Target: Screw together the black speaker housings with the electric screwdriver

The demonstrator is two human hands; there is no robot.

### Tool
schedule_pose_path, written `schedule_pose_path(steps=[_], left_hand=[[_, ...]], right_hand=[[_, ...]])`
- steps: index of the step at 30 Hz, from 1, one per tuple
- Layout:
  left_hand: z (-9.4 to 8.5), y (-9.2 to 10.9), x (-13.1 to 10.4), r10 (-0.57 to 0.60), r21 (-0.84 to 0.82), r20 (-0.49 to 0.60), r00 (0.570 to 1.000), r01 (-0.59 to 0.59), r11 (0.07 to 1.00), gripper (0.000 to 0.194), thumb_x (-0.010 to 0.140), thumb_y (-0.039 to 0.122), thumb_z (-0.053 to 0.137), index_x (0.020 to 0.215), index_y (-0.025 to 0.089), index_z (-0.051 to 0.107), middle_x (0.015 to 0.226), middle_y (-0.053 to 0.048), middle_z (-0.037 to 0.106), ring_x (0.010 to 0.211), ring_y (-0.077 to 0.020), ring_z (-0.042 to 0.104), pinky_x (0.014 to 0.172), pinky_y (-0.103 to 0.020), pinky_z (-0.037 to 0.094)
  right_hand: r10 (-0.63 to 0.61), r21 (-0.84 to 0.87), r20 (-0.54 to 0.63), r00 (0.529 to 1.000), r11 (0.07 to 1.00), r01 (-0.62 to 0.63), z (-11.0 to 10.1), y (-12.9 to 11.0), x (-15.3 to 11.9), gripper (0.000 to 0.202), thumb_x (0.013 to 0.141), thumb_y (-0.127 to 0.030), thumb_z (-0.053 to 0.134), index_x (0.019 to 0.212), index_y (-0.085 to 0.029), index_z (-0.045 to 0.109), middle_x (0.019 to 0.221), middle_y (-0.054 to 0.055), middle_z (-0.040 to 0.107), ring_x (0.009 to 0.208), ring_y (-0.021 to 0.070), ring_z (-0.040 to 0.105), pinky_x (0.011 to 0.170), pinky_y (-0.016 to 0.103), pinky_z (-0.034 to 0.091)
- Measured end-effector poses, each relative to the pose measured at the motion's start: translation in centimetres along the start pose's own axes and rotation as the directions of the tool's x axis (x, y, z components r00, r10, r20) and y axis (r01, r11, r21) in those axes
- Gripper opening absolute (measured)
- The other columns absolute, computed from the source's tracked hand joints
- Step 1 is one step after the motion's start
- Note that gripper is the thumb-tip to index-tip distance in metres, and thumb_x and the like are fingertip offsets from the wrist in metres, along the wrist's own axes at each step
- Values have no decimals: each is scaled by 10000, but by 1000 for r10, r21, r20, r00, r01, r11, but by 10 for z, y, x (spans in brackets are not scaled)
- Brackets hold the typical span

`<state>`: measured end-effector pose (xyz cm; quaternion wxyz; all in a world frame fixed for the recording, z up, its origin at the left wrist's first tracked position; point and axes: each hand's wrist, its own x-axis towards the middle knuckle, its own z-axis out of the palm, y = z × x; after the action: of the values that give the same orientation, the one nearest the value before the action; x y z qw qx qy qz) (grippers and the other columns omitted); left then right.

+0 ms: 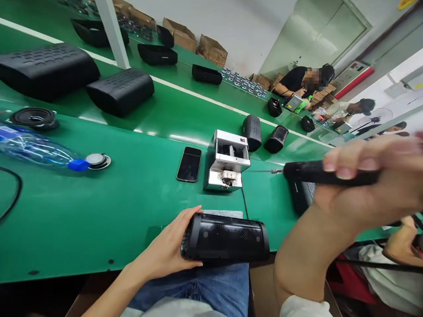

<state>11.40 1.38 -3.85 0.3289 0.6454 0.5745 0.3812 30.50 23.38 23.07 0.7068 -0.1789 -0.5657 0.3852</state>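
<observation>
My left hand [175, 242] grips the left end of a black speaker [228, 240] at the table's front edge, with its shiny panel facing up. Raised at the right, my right hand [373, 176] is wrapped round a black electric screwdriver [304, 171]. Its thin bit points left, towards a white screw feeder [228, 160], and is apart from the speaker. The feeder stands beyond the speaker, and a phone [189, 164] lies to its left. Behind my right hand another black speaker [300, 196] is partly hidden.
A plastic bottle [36, 147] and round speaker drivers [33, 117] lie on the left of the green table [99, 211]. Black speaker housings [122, 90] stand on the green line beyond, by a white post [114, 35]. Several co-workers [297, 83] sit at the far right.
</observation>
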Motion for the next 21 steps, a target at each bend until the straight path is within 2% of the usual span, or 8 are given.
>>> schedule_pose_path(steps=[2,4,7,10,16,21], left_hand=[[0,0,1,6,-9,-2,1000,-6,1000,1366,781,288,1100,1823,400,224,1796,-179,540,1640,-469,603,1339,-642,570],[0,0,2,16,-15,-4,1000,-16,1000,1376,775,275,1099,1827,399,220,1790,-182,543,1631,-476,610,1337,-649,569],[0,2,3,28,-19,-1,1000,-28,999,1392,776,259,1101,1830,407,204,1773,-180,549,1629,-481,607,1345,-665,554],[-1,4,4,19,-28,-2,1000,-19,999,1408,767,253,1112,1824,417,197,1772,-176,542,1632,-475,603,1344,-660,553],[-1,3,5,21,-39,-10,1000,-21,999,1376,775,274,1097,1828,399,220,1766,-167,556,1617,-461,619,1332,-631,565],[0,1,5,62,-38,-6,998,-62,997,1420,826,311,1076,1881,351,127,1768,-204,551,1620,-467,606,1347,-647,539]], right_hand=[[-86,19,7,996,996,85,12,7,-13,223,851,-146,791,984,-254,648,590,-135,486,432,73,468,439,201,429],[-78,5,63,995,997,78,20,18,-24,208,873,-104,778,945,-250,649,569,-128,541,420,97,500,429,232,444],[-21,-51,122,992,998,27,29,35,-31,202,921,-161,821,912,-266,648,555,-124,568,410,117,523,443,266,475],[35,-97,137,990,995,-22,34,44,-31,196,897,-221,849,882,-265,659,549,-117,561,404,118,505,438,283,465],[77,-116,121,990,991,-62,37,42,-28,201,854,-243,858,846,-258,658,527,-119,533,384,117,494,421,281,432],[106,-104,128,986,990,-93,35,41,-33,193,827,-232,865,851,-252,674,526,-118,537,380,119,483,409,279,417]])
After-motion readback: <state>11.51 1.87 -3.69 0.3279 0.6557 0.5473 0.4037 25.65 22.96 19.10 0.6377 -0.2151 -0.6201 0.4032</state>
